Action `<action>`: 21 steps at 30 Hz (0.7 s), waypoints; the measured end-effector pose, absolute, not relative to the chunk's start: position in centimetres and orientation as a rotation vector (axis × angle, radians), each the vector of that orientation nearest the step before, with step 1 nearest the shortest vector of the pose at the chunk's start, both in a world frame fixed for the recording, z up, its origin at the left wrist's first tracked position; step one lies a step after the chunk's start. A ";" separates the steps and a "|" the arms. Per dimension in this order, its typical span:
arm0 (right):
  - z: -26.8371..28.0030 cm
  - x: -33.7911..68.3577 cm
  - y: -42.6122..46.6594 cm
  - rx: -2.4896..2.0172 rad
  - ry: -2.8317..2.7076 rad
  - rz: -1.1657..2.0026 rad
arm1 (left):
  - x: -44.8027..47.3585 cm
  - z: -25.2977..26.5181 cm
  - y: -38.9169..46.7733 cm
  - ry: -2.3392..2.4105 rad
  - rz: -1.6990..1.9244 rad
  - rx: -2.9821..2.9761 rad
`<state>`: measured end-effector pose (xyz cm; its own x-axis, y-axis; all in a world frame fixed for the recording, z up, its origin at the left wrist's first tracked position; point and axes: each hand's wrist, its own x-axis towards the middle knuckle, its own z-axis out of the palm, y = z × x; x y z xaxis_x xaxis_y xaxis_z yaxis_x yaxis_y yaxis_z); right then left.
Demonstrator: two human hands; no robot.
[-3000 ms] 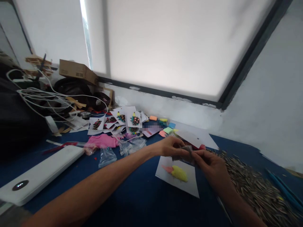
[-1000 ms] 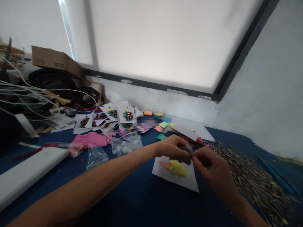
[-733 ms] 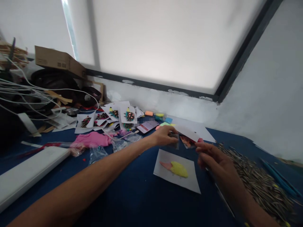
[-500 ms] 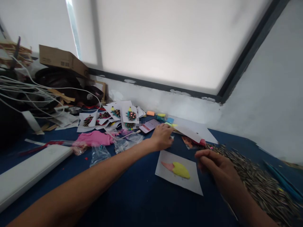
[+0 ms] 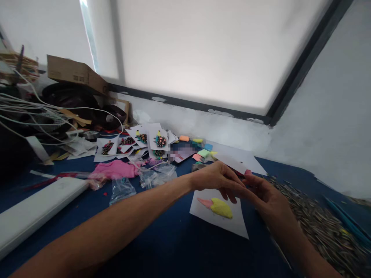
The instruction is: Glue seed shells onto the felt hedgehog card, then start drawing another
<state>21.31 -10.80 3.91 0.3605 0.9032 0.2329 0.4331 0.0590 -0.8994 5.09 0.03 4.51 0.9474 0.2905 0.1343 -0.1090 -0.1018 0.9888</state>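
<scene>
My left hand reaches across over the top edge of a white paper card. Its thumb and forefinger are pinched against the fingertips of my right hand, whose fingers are curled together. Whatever lies between them is hidden or too small to name. On the card is a flat modelling-clay shape with a yellow body and a pink pointed end. Beyond my left hand lie a pale green clay piece and a pink one.
A heap of thin dark sticks covers the right side of the blue table. Finished-looking cards, a phone, pink clay and plastic bags lie at left. A white box-like bar stands at front left.
My left hand has moved right, from the clay pieces near the phone to my right hand, and the fingertips now meet. The card and its clay shape have stayed in place.
</scene>
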 end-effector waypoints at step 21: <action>4.2 21.4 -11.6 -1.441 -1.228 0.757 | 4.8 4.7 0.4 0.201 0.284 1.448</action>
<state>21.38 -11.59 4.15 0.2732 0.9492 0.1564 0.2865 0.0749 -0.9551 4.78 0.38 4.68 0.9500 0.3102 0.0359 -0.0695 0.0978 0.9928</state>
